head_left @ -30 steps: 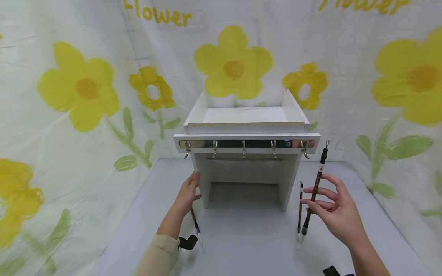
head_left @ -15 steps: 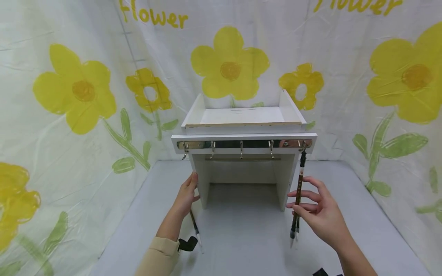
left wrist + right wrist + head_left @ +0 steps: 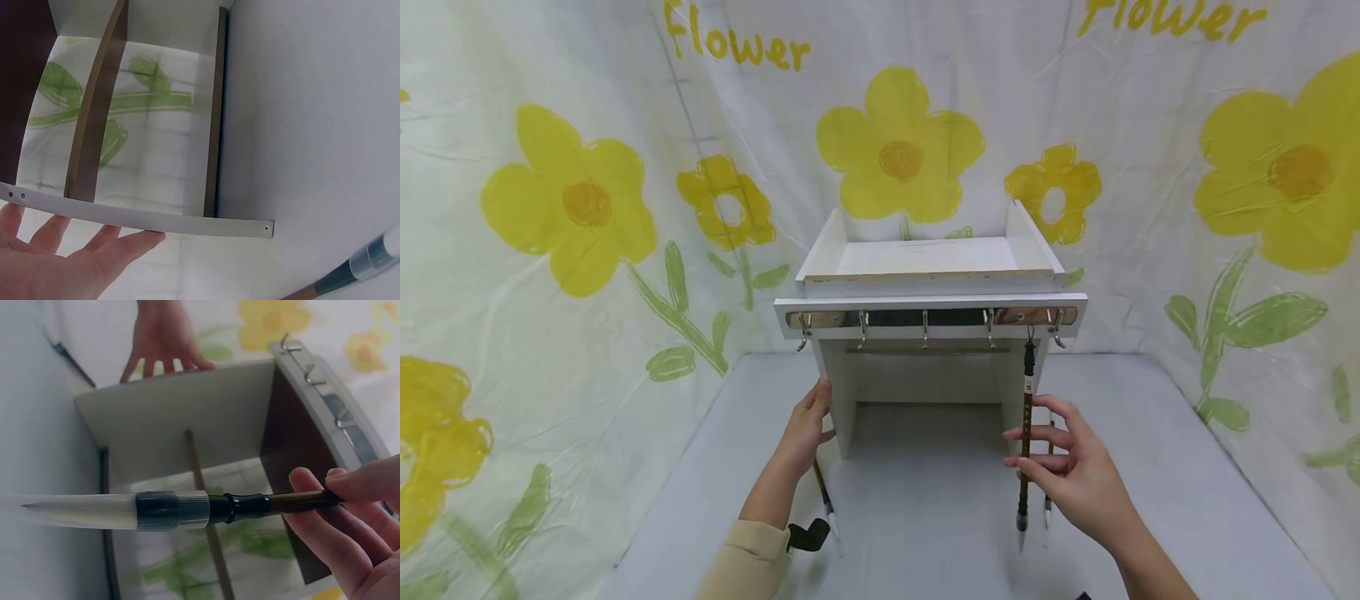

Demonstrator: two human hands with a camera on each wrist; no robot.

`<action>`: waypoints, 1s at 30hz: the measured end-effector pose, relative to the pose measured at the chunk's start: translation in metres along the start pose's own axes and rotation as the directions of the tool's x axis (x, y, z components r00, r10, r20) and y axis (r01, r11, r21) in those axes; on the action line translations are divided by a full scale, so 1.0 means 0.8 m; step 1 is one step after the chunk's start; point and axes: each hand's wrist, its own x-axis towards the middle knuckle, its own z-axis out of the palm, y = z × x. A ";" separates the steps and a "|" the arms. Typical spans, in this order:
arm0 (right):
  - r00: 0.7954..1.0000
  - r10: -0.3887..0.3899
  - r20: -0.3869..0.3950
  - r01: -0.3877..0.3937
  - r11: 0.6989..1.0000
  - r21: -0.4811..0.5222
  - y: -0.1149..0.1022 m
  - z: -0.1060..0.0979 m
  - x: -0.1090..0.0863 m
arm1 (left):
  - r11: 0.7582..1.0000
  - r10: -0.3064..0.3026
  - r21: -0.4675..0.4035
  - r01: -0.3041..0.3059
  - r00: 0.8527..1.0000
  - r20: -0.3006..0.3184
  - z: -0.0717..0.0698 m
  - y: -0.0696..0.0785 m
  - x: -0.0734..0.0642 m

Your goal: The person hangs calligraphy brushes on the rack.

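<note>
Nearest the camera, the left forearm, in a beige sleeve (image 3: 748,546), enters at lower left; the bare right forearm enters at lower right. The right hand (image 3: 1071,479) pinches a brush (image 3: 1026,437), thumb in front of the handle and fingers spread behind it. The brush stands upright, bristles down, ahead of the right panel of a white shelf unit (image 3: 928,288). A clear cover surrounds its pale bristles. Its white label (image 3: 1028,385) bears reddish marks, too small to read; pale marks on the shaft are likewise illegible. The left hand (image 3: 803,427) is thumb uppermost, its extended fingers resting against the outer side of the unit's left panel; it grips nothing.

A second brush (image 3: 828,505) lies on the pale table (image 3: 940,533) beside the left hand. A third brush (image 3: 1048,502) shows behind the right hand, partly hidden.

The unit's front board carries a shiny strip (image 3: 891,318) with five metal hooks. The held brush's loop sits between the fourth and fifth, counted from the left; contact cannot be determined.

Behind, a white backdrop (image 3: 842,42) with yellow flowers reads "Flower" twice in yellow handwriting, the right-hand one cut at the top edge.
</note>
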 end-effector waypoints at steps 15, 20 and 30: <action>0.993 0.110 0.046 -0.109 0.994 -0.019 0.015 0.018 0.004 | 1.000 0.016 0.013 -0.016 1.000 0.010 0.002 0.005 -0.007; 0.991 0.115 0.073 -0.114 0.993 -0.006 0.017 0.022 0.004 | 1.000 0.019 0.015 -0.019 1.000 0.008 0.003 0.007 -0.009; 0.988 0.128 0.088 -0.127 0.992 -0.019 0.019 0.023 0.009 | 1.000 0.026 0.015 -0.026 1.000 0.005 0.004 0.005 -0.008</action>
